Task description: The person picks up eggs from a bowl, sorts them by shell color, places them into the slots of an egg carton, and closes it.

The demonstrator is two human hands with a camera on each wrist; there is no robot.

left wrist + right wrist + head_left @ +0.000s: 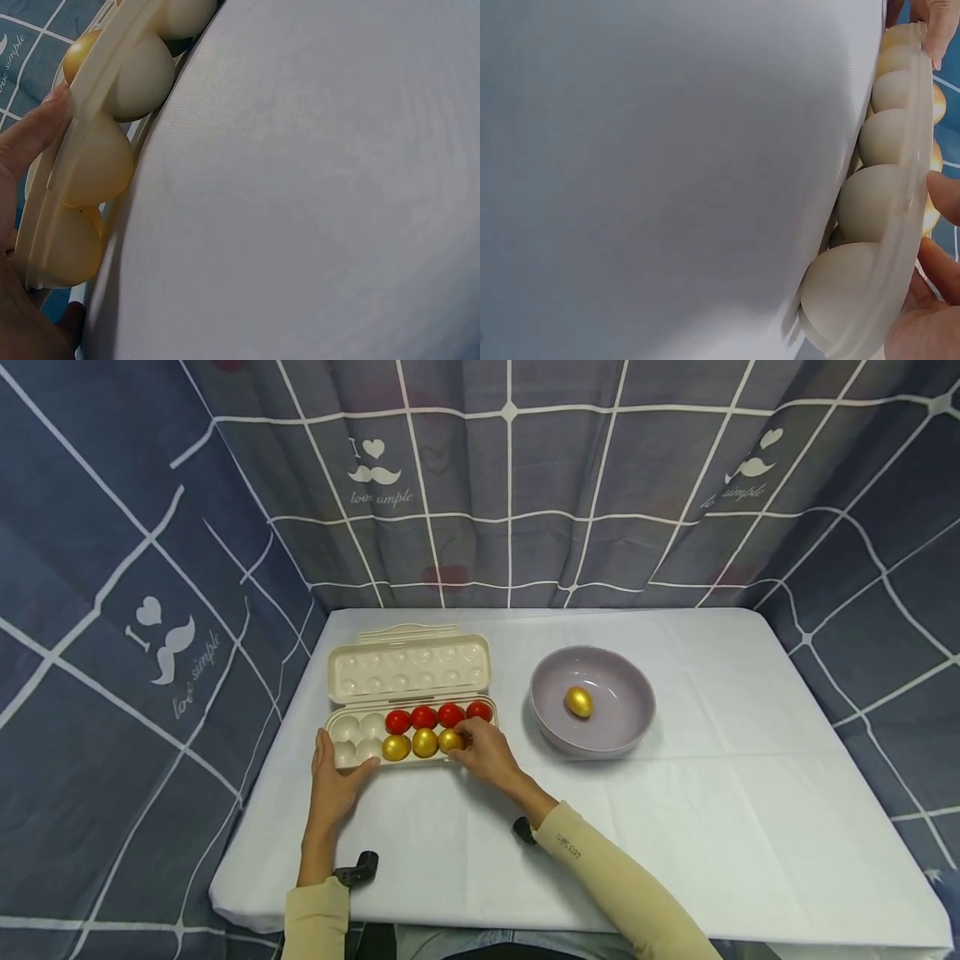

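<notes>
A cream egg carton [368, 749] lies with its lid [408, 681] folded back on the left of the table. My left hand [334, 783] grips its left end, the thumb along the front edge. With thumb and fingers my right hand [491, 755] pinches a golden egg [448, 741] seated in the front row. Left of that one sit two more golden eggs, one being the middle golden egg [424, 742]. Several red eggs [423, 717] fill the back row's right part. In the right wrist view, the carton's rounded cups [866, 202] show from the side.
A mauve bowl [543, 727] stands right of the carton with one golden egg [579, 702] inside. White cloth [720, 818] covers the table. Grey-blue checked curtains [555, 468] enclose its back and sides.
</notes>
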